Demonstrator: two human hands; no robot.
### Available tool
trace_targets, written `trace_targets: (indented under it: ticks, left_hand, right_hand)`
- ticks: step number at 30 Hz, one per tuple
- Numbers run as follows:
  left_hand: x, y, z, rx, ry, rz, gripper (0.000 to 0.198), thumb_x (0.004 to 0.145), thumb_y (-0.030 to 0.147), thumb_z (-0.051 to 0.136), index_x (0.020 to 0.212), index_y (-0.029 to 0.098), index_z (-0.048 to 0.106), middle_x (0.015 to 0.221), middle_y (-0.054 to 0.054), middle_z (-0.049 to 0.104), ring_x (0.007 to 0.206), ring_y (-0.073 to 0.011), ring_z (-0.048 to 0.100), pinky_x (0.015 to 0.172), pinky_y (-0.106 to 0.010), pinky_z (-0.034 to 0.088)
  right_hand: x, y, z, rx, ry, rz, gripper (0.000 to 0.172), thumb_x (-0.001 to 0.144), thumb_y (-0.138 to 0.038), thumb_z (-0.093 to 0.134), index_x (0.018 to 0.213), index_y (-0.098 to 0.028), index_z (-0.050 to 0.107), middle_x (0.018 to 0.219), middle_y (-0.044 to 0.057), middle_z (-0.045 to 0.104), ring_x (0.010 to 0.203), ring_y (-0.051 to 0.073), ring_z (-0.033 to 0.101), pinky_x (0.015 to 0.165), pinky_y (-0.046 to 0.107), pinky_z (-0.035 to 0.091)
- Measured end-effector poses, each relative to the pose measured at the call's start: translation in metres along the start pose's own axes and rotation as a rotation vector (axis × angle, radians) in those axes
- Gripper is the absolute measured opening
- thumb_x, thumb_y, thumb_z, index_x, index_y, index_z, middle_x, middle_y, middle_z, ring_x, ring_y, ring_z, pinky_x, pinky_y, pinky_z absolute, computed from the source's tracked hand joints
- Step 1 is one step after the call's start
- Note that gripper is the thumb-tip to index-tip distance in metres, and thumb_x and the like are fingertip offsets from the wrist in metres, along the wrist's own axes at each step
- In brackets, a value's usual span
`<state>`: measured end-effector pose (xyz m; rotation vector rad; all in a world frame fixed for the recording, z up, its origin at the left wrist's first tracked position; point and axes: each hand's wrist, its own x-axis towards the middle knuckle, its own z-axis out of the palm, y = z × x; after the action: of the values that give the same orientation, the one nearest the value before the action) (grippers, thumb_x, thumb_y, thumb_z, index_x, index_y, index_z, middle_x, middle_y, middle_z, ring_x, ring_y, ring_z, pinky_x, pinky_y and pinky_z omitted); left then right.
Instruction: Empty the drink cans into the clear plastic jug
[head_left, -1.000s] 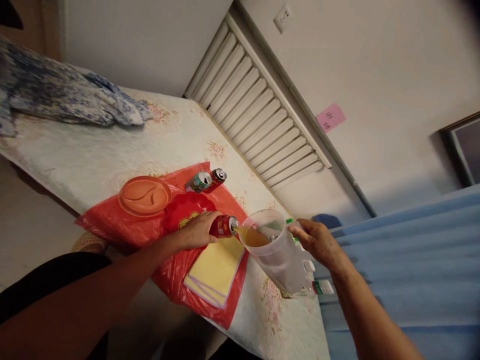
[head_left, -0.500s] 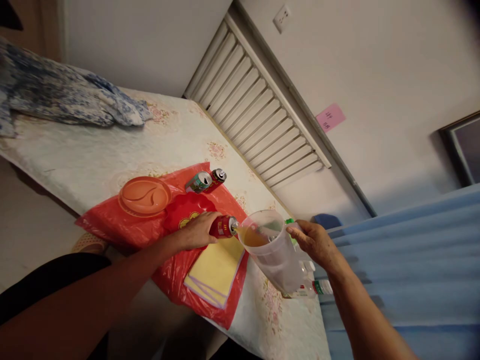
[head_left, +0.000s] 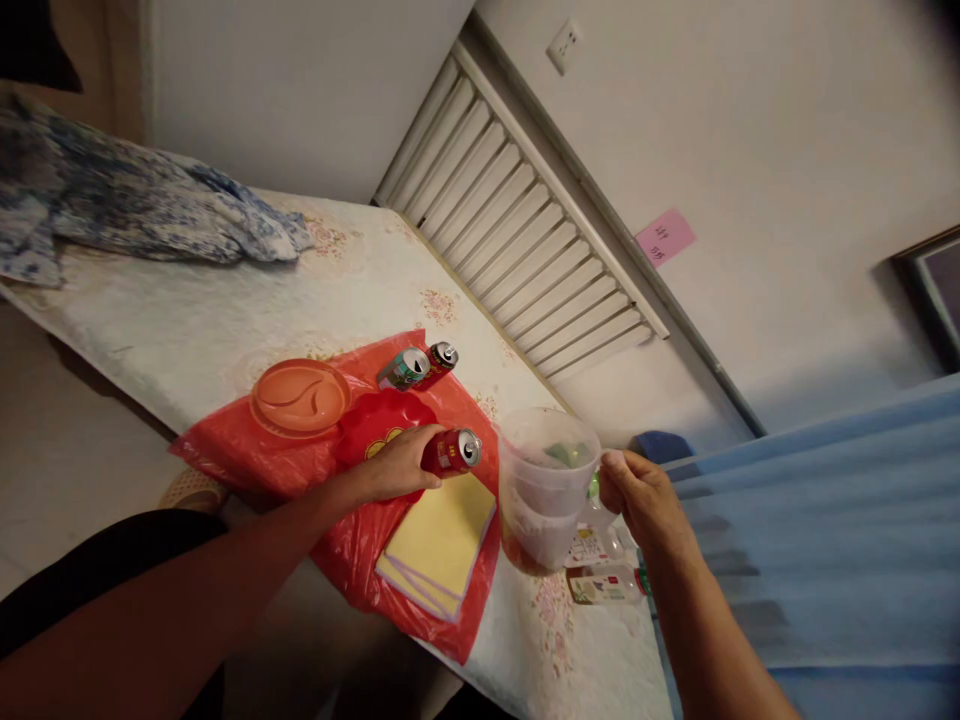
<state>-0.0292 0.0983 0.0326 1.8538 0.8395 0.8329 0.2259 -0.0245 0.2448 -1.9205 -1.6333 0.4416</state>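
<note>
My left hand (head_left: 403, 463) is wrapped round a red drink can (head_left: 452, 453), whose opened top faces up and to the right. To its right, my right hand (head_left: 636, 490) grips the handle of a clear plastic measuring jug (head_left: 544, 500). Amber liquid shows low in the jug, and no stream runs between can and jug. Under the can and left hand lie a red scalloped plate (head_left: 367, 425) and a folded yellow cloth (head_left: 442, 535). A green can (head_left: 403, 369) and a dark red can (head_left: 442, 360) stand just beyond.
A red plastic sheet (head_left: 225, 430) covers part of the flowered tabletop (head_left: 360, 290). An orange divided dish (head_left: 300, 397) sits on the sheet. Clear bottles (head_left: 604, 583) are behind the jug. A blue patterned cloth (head_left: 172, 210) lies at far left; a radiator (head_left: 517, 220) borders the back.
The stream from the red can into the jug has stopped, and the can has tipped back up. The jug has swung more upright and its liquid has settled toward the bottom.
</note>
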Motion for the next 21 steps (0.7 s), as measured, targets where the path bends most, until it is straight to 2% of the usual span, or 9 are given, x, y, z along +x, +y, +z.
trace_targets:
  ticks: [4,7,9,13,17,21]
  left_hand:
    - [-0.006,0.001,-0.007,-0.088,-0.015,0.009,0.067,0.064,0.028,0.075,0.129,0.022,0.057,0.126,-0.008,0.068,0.116,-0.0323,0.063,0.097,-0.041,0.05]
    - [-0.014,0.003,-0.012,-0.182,-0.092,0.018,0.07,0.064,0.026,0.075,0.131,0.023,0.057,0.128,-0.006,0.068,0.122,-0.0326,0.06,0.1,-0.039,0.05]
    - [-0.019,0.005,-0.013,-0.247,-0.163,0.024,0.073,0.063,0.025,0.075,0.134,0.025,0.056,0.131,-0.005,0.067,0.125,-0.0324,0.059,0.1,-0.038,0.05]
    - [-0.029,0.008,-0.008,-0.396,-0.336,0.033,0.077,0.06,0.023,0.077,0.134,0.026,0.057,0.134,-0.004,0.066,0.126,-0.0324,0.058,0.1,-0.038,0.05]
    - [-0.035,0.014,-0.004,-0.529,-0.513,0.018,0.08,0.056,0.02,0.078,0.133,0.025,0.057,0.131,-0.004,0.067,0.119,-0.0308,0.062,0.094,-0.035,0.052]
    - [-0.039,0.021,-0.002,-0.442,-0.579,-0.008,0.074,0.054,0.022,0.08,0.125,0.022,0.061,0.122,-0.004,0.069,0.111,-0.0304,0.064,0.087,-0.032,0.052]
  right_hand:
    - [0.008,-0.004,0.005,0.233,0.107,0.024,0.056,0.082,-0.068,0.061,0.056,-0.025,0.038,0.049,-0.006,0.034,0.046,0.011,0.033,0.048,0.027,0.033]
    - [0.018,-0.012,0.016,0.367,0.199,0.016,0.057,0.077,-0.072,0.063,0.057,-0.025,0.037,0.052,-0.006,0.035,0.048,0.012,0.035,0.05,0.028,0.036]
    - [0.026,-0.018,0.024,0.445,0.246,0.009,0.053,0.073,-0.068,0.067,0.06,-0.024,0.041,0.054,-0.006,0.037,0.049,0.011,0.036,0.051,0.028,0.037]
    - [0.041,-0.025,0.043,0.584,0.279,-0.016,0.044,0.07,-0.055,0.073,0.061,-0.023,0.044,0.056,-0.006,0.039,0.05,0.011,0.035,0.05,0.026,0.035]
    - [0.054,-0.028,0.064,0.727,0.304,-0.013,0.043,0.067,-0.053,0.075,0.063,-0.023,0.045,0.056,-0.007,0.041,0.05,0.01,0.035,0.05,0.025,0.035]
    - [0.062,-0.034,0.094,0.812,0.262,0.006,0.043,0.066,-0.053,0.076,0.063,-0.024,0.044,0.055,-0.008,0.04,0.049,0.009,0.035,0.052,0.025,0.036]
